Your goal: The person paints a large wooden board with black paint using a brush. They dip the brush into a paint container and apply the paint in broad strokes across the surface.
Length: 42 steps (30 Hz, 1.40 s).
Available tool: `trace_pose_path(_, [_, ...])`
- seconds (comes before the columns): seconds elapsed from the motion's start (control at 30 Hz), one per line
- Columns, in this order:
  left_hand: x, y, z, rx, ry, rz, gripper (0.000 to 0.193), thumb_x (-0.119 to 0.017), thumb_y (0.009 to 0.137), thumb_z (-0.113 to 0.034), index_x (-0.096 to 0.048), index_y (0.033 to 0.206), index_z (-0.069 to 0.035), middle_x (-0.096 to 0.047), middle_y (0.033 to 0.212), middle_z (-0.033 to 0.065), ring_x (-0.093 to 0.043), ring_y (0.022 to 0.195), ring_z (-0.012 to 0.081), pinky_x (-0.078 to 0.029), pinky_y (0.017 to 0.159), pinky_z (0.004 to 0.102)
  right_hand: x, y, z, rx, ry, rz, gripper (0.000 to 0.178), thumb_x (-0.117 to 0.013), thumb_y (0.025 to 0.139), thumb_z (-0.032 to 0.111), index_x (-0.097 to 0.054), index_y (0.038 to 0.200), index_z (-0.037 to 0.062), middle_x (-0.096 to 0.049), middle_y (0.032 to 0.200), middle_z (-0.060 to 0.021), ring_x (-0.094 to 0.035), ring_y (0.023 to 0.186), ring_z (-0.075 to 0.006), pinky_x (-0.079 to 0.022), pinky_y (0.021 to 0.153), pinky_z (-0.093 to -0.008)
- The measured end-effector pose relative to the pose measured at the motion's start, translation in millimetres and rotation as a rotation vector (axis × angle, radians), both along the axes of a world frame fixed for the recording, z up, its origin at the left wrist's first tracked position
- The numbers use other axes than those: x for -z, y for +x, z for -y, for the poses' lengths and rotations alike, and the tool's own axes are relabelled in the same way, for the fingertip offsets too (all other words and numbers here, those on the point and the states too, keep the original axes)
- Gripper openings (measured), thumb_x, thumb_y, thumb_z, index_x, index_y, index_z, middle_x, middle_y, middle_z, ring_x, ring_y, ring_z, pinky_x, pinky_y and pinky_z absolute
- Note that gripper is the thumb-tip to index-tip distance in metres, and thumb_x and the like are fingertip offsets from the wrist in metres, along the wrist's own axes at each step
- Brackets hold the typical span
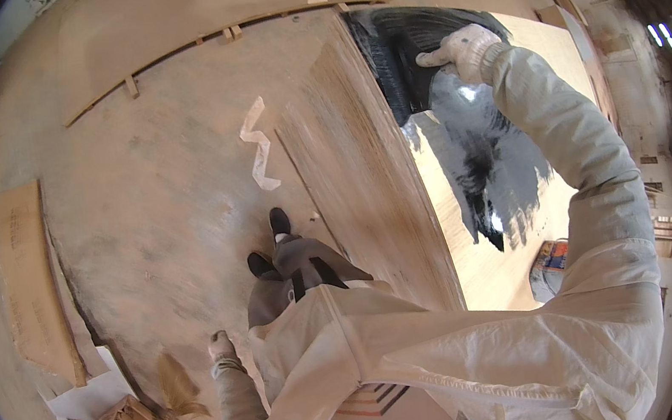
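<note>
While the gloved right hand [464, 48] presses, fingers closed, on the black-coated plywood panel [497, 256], even overlapping strokes would suit; the left hand [220, 345] hangs loosely curled, empty.

The right arm reaches far forward and up, its pale sleeve stretched almost straight from the shoulder, with only a slight bend at the elbow. The right hand [464, 50] wears a light work glove; the wrist is cocked and the fingers [437, 57] curl leftward in a closed grip — what they close on cannot be told. The left arm hangs down at the person's side, elbow loosely bent, forearm in a grey-beige sleeve. The left hand [220, 345], gloved too, is drawn into a loose fist — holding nothing visible. Below, both feet in dark shoes stand close together.
</note>
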<state>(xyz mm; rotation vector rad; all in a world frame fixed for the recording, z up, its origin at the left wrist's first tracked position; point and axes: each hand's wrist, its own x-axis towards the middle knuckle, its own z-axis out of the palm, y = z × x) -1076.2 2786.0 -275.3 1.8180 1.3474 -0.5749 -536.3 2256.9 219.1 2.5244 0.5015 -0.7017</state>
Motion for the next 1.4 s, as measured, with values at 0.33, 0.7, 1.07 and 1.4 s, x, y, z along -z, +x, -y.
trace_pose_path(0.33, [44, -2, 21, -0.047, -0.133, 0.054, 0.033, -0.066, 0.095, -0.027, -0.078, 0.115, -0.003, -0.079, 0.108, 0.0153, -0.071, 0.102, 0.0269, -0.056, 0.093, 0.0417, 7, -126, 69, -0.003, 0.034, -0.025, 0.029, -0.073, 0.102, 0.042, -0.079, 0.128, 0.0301, -0.076, 0.087, -0.0093, -0.071, 0.075, -0.0223, -0.060, 0.074, -0.0382])
trace_pose_path(0.7, [66, -24, -3, -0.121, -0.090, 0.155, 0.024, -0.069, 0.094, -0.027, -0.077, 0.108, -0.009, -0.066, 0.079, 0.0021, -0.057, 0.065, 0.0137, -0.048, 0.060, 0.0336, -1, -47, 25, 0.004, -0.186, -0.152, 0.038, -0.065, 0.106, 0.027, -0.068, 0.142, 0.0392, -0.078, 0.122, -0.0102, -0.074, 0.112, -0.0302, -0.055, 0.104, -0.0382])
trace_pose_path(1.07, [74, -33, 1, -0.212, -0.150, 0.215, 0.020, -0.068, 0.098, -0.025, -0.074, 0.108, -0.009, -0.060, 0.071, 0.0009, -0.051, 0.056, 0.0139, -0.042, 0.050, 0.0334, 4, -32, 30, 0.067, -0.057, -0.033, 0.045, -0.070, 0.103, 0.022, -0.067, 0.144, 0.0400, -0.075, 0.130, -0.0105, -0.071, 0.118, -0.0339, -0.056, 0.107, -0.0395])
trace_pose_path(1.4, [65, -12, 17, -0.057, -0.148, 0.020, 0.037, -0.068, 0.093, -0.031, -0.079, 0.116, -0.005, -0.079, 0.110, 0.0170, -0.072, 0.103, 0.0290, -0.055, 0.095, 0.0419, -11, -78, 65, 0.107, -0.258, -0.085, 0.048, -0.070, 0.102, 0.019, -0.066, 0.144, 0.0408, -0.075, 0.133, -0.0085, -0.071, 0.122, -0.0305, -0.054, 0.110, -0.0356])
